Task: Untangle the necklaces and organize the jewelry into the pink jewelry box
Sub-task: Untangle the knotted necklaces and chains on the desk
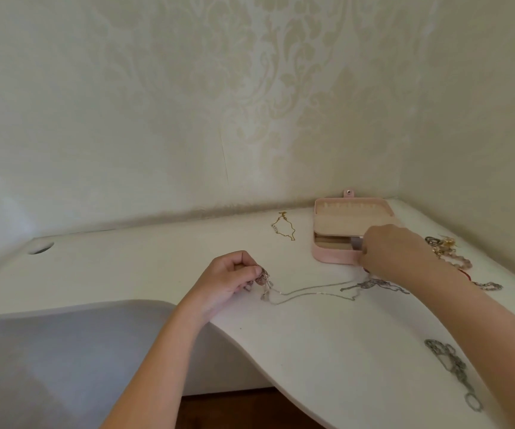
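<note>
Silver necklace (312,291), stretched left-right, left hand (231,280) pinching one end

The left hand (228,280) and right hand (389,252) come off bare forearms, uncovered to the frame's edge. A thin red strand (467,274) shows at the right wrist, perhaps a cord bracelet.

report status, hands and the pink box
Left hand pinching silver necklace. Right hand at open pink box, grip hidden. Jewelry pile beside right wrist.
</note>
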Demonstrator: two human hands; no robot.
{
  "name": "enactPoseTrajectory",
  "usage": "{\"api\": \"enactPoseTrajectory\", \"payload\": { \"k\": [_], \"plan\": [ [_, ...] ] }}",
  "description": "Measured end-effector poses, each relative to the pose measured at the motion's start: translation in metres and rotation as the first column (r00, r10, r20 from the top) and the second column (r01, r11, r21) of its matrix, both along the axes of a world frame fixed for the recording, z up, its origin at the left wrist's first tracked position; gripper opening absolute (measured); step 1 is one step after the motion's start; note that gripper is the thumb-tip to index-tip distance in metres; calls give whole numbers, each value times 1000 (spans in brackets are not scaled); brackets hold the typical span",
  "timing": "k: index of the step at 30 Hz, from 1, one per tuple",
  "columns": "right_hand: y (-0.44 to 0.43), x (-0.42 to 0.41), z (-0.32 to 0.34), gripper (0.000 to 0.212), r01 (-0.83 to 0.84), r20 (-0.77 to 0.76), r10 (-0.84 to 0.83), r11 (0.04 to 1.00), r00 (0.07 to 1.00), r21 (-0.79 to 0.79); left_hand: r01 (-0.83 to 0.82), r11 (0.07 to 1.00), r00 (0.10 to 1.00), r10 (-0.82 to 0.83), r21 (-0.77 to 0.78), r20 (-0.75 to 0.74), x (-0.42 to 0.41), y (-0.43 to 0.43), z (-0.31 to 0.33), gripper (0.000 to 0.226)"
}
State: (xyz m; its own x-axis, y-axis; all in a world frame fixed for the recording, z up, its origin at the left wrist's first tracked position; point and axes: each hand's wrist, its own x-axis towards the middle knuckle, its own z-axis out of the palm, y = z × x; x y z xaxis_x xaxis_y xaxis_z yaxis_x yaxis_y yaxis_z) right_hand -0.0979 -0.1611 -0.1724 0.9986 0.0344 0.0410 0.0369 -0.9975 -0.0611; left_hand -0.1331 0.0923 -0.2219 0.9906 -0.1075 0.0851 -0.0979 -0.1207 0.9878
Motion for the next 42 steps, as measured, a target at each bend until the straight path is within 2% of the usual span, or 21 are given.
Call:
{"api": "enactPoseTrajectory", "payload": {
  "k": [2, 3, 4, 5, 7, 8, 11, 13, 20, 22, 27, 30, 32, 34, 36, 42],
  "plan": [
    [7, -2, -3, 15, -18, 50, 22, 996, 999, -87, 19, 1000, 1000, -19, 7, 0, -3, -1, 1, 12],
    [11, -2, -4, 17, -50, 89, 55, 997, 995, -67, 21, 1000, 1000, -21, 7, 4, -4, -1, 2, 13],
    [15, -1, -6, 17, -120, 121, 113, 991, 986, 55, 27, 1000, 1000, -27, 9, 9, -4, 0, 3, 14],
    [19, -1, -9, 14, -209, 133, 179, 941, 975, 266, 35, 999, 999, -35, 12, 10, -5, -1, 3, 15],
    [34, -10, -14, 13, -307, 76, 349, 676, 934, 671, 48, 999, 999, -48, 19, 13, -7, -2, 4, 14],
    [42, -15, -17, 18, -287, 14, 448, 548, 894, 786, 57, 998, 998, -57, 23, 18, -8, -3, 4, 12],
    [61, -21, -31, 20, -147, -87, 599, 331, 796, 932, 56, 998, 998, -56, -5, 28, -10, -6, 3, 9],
    [66, -21, -35, 14, -92, -79, 577, 261, 813, 961, 49, 998, 998, -48, -34, 29, -11, -5, 2, 7],
    [61, -12, -42, 3, -107, -2, 520, 179, 854, 978, 107, 991, 994, -108, -78, -6, -10, -7, 2, 12],
    [62, -8, -45, 6, -63, -1, 510, 108, 860, 992, 97, 991, 995, -100, -88, -31, -8, -6, 1, 14],
    [67, -11, -46, 14, 80, -75, 498, 11, 864, 997, 48, 998, 998, -50, -44, -32, -6, -9, -2, 5],
    [72, -15, -50, 15, 121, -67, 527, -69, 847, 990, 48, 999, 999, -48, -2, -8, -7, -7, -2, 17],
    [74, -16, -51, 15, 105, -56, 511, -67, 858, 992, 43, 997, 999, -43, -58, 8, -8, -6, -2, 15],
    [73, -16, -50, 15, 102, -68, 481, -44, 874, 994, 39, 983, 999, -39, -180, 4, -7, -5, -3, 8],
    [74, -17, -50, 15, 92, -71, 463, -24, 884, 995, 27, 968, 1000, -26, -251, 5, -7, -4, -4, 13],
    [75, -22, -49, 11, -19, 22, 396, -12, 918, 1000, 28, 956, 999, -39, -292, -30, -7, -3, -3, 14]
  ]
}}
